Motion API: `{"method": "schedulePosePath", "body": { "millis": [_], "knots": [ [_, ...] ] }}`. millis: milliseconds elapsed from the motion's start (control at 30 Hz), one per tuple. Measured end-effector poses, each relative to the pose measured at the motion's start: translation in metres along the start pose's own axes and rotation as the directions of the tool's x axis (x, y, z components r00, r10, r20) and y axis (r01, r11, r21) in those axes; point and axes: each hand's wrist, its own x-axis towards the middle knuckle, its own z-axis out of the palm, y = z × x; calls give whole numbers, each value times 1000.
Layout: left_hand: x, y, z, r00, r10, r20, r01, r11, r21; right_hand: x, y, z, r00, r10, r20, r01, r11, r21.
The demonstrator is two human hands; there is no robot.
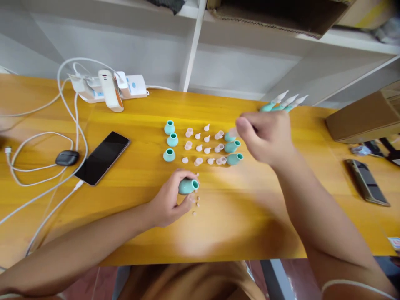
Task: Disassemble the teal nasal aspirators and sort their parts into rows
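Yellow wood tabletop [250, 225]. Centre: three teal bulbs [170, 141] upright in a column, w/ rows of small pale tips [203, 148] at their 3 o'clock, then three more bulbs on their sides [233, 146]. Assembled pieces [283, 103] at 1 o'clock of those. Black phone [102, 157] at 9 o'clock, earbud case [66, 157] beside it. Power strip [108, 88] & white cables [37, 166] at 10 o'clock. Second phone [367, 182] and cardboard box [362, 118] far at 3 o'clock.
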Motion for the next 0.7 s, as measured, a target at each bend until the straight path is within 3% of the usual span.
{"method": "schedulePosePath", "body": {
  "millis": [67,133,333,467,567,633,700],
  "knots": [
    [1,1,-2,1000,-2,-13,3,1000,27,34,21,-3,979,181,94,-138,929,-344],
    [3,1,-3,1000,11,-29,-10,999,39,59,39,10,905,340,257,-152,821,-550],
    [7,5,-3,998,15,-55,-8,991,135,86,71,57,743,447,498,0,744,-668],
    [7,7,-2,997,17,-80,-4,987,158,92,80,62,701,483,524,-5,739,-674],
    [6,5,0,995,20,-93,-7,990,144,93,76,47,736,469,488,-23,738,-675],
    [5,2,3,992,24,-121,-12,995,99,86,65,29,826,423,374,-71,734,-675],
    [4,-1,6,987,18,-160,-13,999,32,70,46,10,923,319,214,-135,790,-598]
  ]
}}
